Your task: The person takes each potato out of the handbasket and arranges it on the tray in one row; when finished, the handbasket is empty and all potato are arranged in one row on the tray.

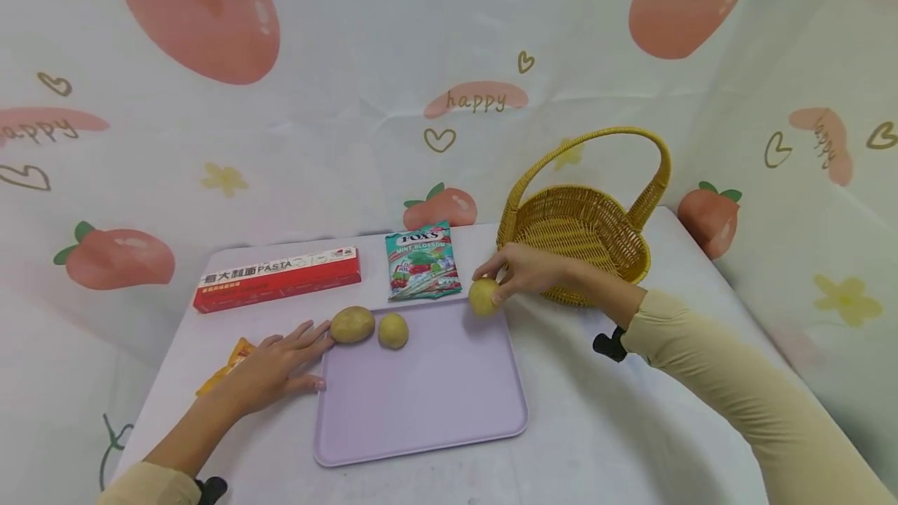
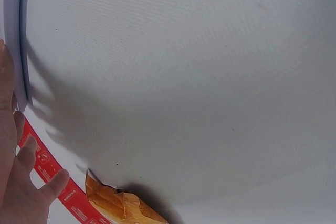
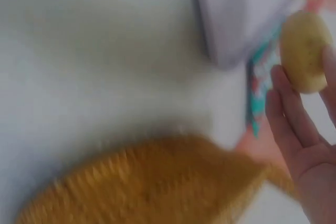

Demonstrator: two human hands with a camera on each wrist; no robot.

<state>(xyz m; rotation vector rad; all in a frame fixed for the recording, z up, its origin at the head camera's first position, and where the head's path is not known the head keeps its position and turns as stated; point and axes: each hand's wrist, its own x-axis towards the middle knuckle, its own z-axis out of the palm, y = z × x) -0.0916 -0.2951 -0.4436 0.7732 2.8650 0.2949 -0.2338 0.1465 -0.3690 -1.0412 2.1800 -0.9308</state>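
Note:
My right hand (image 1: 529, 270) pinches a small yellowish potato (image 1: 482, 297) between thumb and fingers, over the far right corner of the lilac tray (image 1: 428, 396). In the right wrist view the held potato (image 3: 305, 51) shows a smooth skin with faint spots. My left hand (image 1: 277, 369) lies with fingers spread at the tray's left edge. Its fingertips are right at a larger oval potato (image 1: 352, 325) in the far left corner. Beside that one, a smaller round potato (image 1: 393, 331) sits on the tray.
The yellow wicker basket (image 1: 561, 236) with a tall handle stands behind my right hand. A teal sweets bag (image 1: 423, 263) lies behind the tray, with a red and white pasta box (image 1: 281, 279) to its left. An orange packet (image 1: 228, 369) is partly hidden by my left hand.

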